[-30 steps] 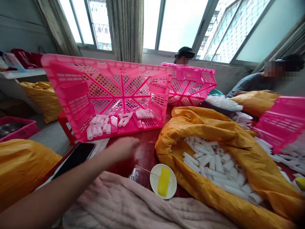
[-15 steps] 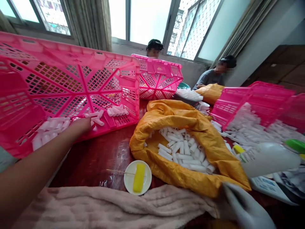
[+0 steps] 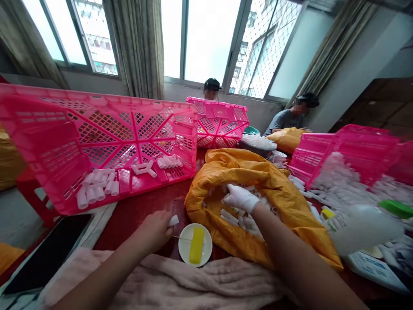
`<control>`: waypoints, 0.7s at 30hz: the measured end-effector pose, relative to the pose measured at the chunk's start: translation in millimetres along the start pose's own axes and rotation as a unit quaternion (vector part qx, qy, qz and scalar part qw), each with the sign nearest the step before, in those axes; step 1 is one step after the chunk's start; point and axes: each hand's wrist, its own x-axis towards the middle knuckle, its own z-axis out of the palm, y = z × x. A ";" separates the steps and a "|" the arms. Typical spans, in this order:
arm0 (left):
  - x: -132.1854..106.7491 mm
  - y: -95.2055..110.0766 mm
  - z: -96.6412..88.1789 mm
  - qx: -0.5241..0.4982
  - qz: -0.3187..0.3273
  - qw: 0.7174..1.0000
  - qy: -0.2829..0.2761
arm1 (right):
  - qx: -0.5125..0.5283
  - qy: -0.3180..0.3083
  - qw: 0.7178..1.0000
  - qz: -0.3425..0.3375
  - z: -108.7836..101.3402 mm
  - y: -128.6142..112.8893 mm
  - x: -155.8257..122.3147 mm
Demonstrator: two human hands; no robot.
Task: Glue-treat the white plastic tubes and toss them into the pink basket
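Note:
My left hand is bare and pinches a short white plastic tube just left of a white saucer, which holds a yellow sponge and a thin wooden stick. My right hand wears a white glove and rests in the mouth of an orange woven sack, among loose white tubes. Its fingers lie on the pile, and I cannot see whether they grip any tube.
A tilted pink plastic basket holds white tubes in its low corner. Another pink basket stands behind. A third spills tubes at right. A towel, phone and bottle lie nearby. Two co-workers sit beyond.
My left hand has moved from the basket down beside the saucer, now with a white tube. My gloved right hand has come from the lower right into the sack.

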 end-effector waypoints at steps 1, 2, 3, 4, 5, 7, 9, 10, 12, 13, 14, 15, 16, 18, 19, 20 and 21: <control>-3.0 0.7 8.1 -0.017 -0.001 1.000 -0.007 | 0.025 -0.023 0.999 0.003 0.2 -3.1 -9.3; -4.6 0.2 14.7 -0.036 -0.003 0.999 -0.015 | 0.067 -0.044 0.997 0.006 2.7 -7.8 -20.7; -5.2 -0.8 19.7 -0.053 -0.004 0.998 -0.024 | 0.120 -0.056 0.991 0.001 7.8 -13.9 -33.2; -5.2 -1.8 23.3 -0.065 -0.006 0.997 -0.031 | 0.176 -0.056 0.983 -0.009 15.4 -20.7 -45.7; -5.1 -2.4 25.8 -0.070 -0.010 0.997 -0.037 | 0.219 -0.040 0.975 -0.021 25.1 -27.6 -57.1; -5.1 -2.2 28.3 -0.070 -0.018 0.996 -0.042 | 0.243 0.011 0.969 -0.043 46.9 -39.8 -73.4; -6.2 -0.4 29.1 -0.062 -0.019 0.997 -0.037 | 0.195 0.047 0.978 -0.059 65.8 -47.6 -79.3; -7.1 0.8 29.3 -0.056 -0.015 0.998 -0.031 | 0.164 0.055 0.983 -0.067 72.4 -49.8 -79.6; -9.1 2.9 29.8 -0.040 -0.003 0.999 -0.014 | 0.114 0.054 0.988 -0.090 79.1 -51.5 -78.7; -10.0 3.8 30.3 -0.031 0.002 1.000 -0.005 | 0.103 0.044 0.989 -0.101 79.7 -51.4 -78.9; -10.7 4.4 31.0 -0.023 0.009 1.000 0.001 | 0.096 0.029 0.988 -0.117 79.1 -51.2 -80.0; -11.2 4.8 31.8 -0.016 0.014 1.000 0.005 | 0.088 0.013 0.987 -0.136 77.6 -51.0 -81.9; -11.5 5.0 32.7 -0.011 0.017 1.000 0.007 | 0.076 -0.004 0.985 -0.158 76.0 -51.0 -84.4; -11.9 5.1 34.7 -0.004 0.023 1.000 0.008 | 0.055 -0.019 0.980 -0.188 73.5 -51.7 -89.9; -12.1 5.0 35.7 -0.002 0.025 1.000 0.011 | 0.049 -0.011 0.980 -0.191 73.2 -52.4 -92.5; -12.3 5.0 36.6 0.001 0.025 1.000 0.014 | 0.047 0.004 0.981 -0.187 73.4 -53.1 -94.8; -12.5 5.0 37.4 0.003 0.024 1.000 0.017 | 0.046 0.020 0.983 -0.179 74.0 -53.6 -96.9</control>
